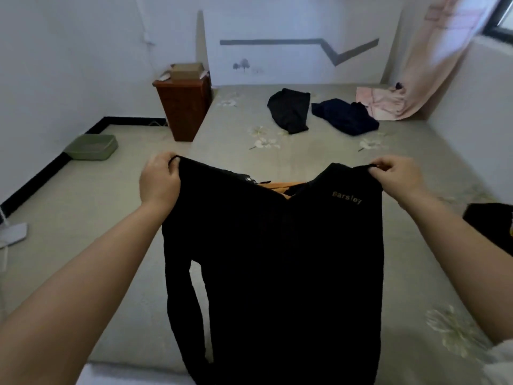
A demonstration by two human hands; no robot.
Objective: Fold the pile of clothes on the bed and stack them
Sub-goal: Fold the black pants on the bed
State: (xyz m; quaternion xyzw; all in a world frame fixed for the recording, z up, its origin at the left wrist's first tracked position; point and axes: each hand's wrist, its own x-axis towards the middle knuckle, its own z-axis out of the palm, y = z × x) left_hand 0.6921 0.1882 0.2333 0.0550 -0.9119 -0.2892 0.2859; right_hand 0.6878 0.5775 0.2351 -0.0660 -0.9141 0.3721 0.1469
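I hold a black long-sleeved top (277, 259) up in front of me over the bed (236, 151). It carries small gold lettering near its right shoulder, and one sleeve hangs down on the left. My left hand (159, 177) pinches the left shoulder. My right hand (397, 176) pinches the right shoulder. Far up the bed lie a crumpled black garment (290, 109), a dark navy garment (345, 116) and a pink cloth (380, 102). Another black garment (491, 223) shows at the right edge.
A brown wooden cabinet (184, 107) with a cardboard box (186, 70) on top stands left of the bed. A green tray (93, 147) sits on the floor by the left wall. A pink curtain (438, 51) hangs at the back right.
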